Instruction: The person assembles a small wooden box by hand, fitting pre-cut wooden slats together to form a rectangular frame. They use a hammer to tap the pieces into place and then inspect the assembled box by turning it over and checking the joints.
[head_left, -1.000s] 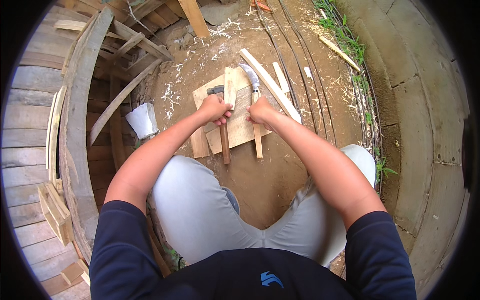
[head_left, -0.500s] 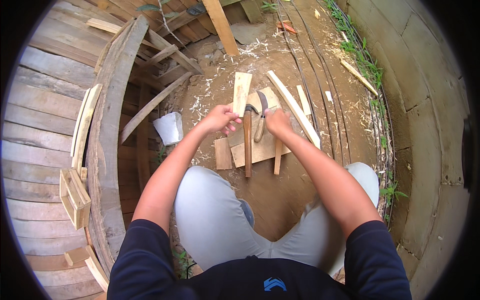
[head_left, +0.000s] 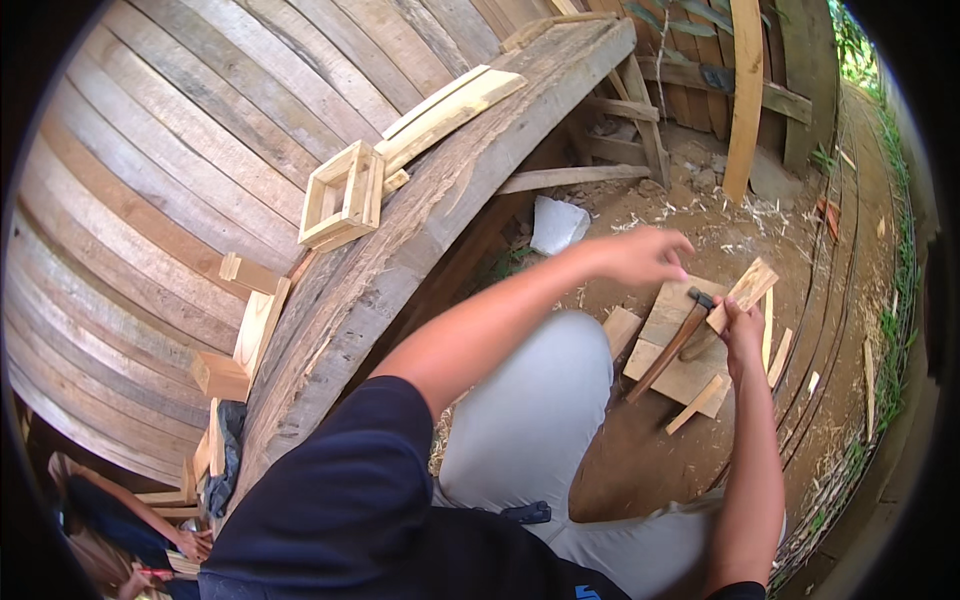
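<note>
My right hand [head_left: 742,337] grips a short flat piece of wood [head_left: 752,285], its fingers wrapped round the lower end. My left hand [head_left: 645,256] is open and empty, its fingers stretched toward the right above the ground. Below both hands, a hammer [head_left: 664,356] with a wooden handle lies across flat boards [head_left: 647,366] on the dirt. Beside the hammer shows a rounded wooden handle [head_left: 702,342]; its blade is hidden behind my right hand and the wood piece. A narrow stick [head_left: 694,404] rests on the boards' near edge, and a small board [head_left: 621,331] lies to their left.
A thick wooden beam [head_left: 420,250] runs along a plank surface at left, with a small box frame [head_left: 374,192] and wood strips on it. A white block [head_left: 559,226] and an upright post [head_left: 742,100] stand beyond. Another person's hands [head_left: 192,545] show at lower left.
My view has swung left, bringing the plank surface and another person into sight. The wood piece has passed from my left hand to my right; the left has let go.
</note>
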